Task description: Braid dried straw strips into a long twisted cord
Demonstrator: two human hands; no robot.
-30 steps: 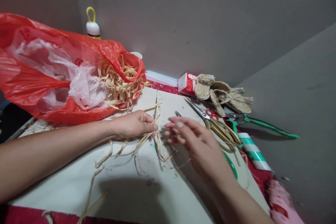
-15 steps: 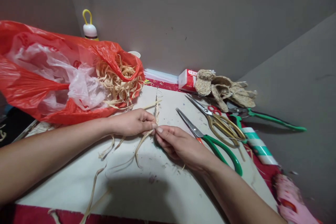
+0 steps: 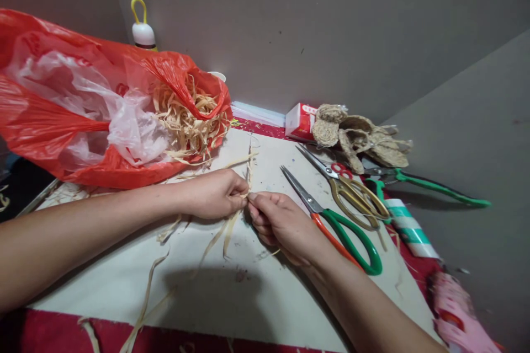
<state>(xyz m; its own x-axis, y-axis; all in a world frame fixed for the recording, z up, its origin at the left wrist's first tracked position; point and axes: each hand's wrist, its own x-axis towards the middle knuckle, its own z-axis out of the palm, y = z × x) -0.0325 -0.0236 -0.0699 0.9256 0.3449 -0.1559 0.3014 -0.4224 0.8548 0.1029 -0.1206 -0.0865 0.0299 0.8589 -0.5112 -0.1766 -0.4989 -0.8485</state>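
Observation:
A thin braid of pale raffia (image 3: 250, 168) runs up the white board from between my fingertips. My left hand (image 3: 219, 193) is closed, thumb and fingers pinching the braid's near end. My right hand (image 3: 275, 218) pinches the raffia at the same spot, its thumb tip touching or almost touching the left one, other fingers curled. Loose raffia strands (image 3: 228, 236) hang from the pinch toward me. Exactly which strand each hand grips is hidden by the fingers. Green-and-orange-handled scissors (image 3: 331, 218) lie open just right of my right hand.
A red plastic bag (image 3: 103, 174) of raffia (image 3: 192, 121) lies at left. Brass-coloured scissors (image 3: 351, 193), woven straw pieces (image 3: 358, 135), a red-and-white box (image 3: 298, 120) and green-handled pliers (image 3: 443, 187) sit at right. A striped roll (image 3: 412, 229) lies near the board's edge. Long strands (image 3: 147, 292) lie in front.
My hands stay pinched together at the braid, the right one turned slightly. The loose strands below have shifted and hang straighter. The whole view has tilted a little.

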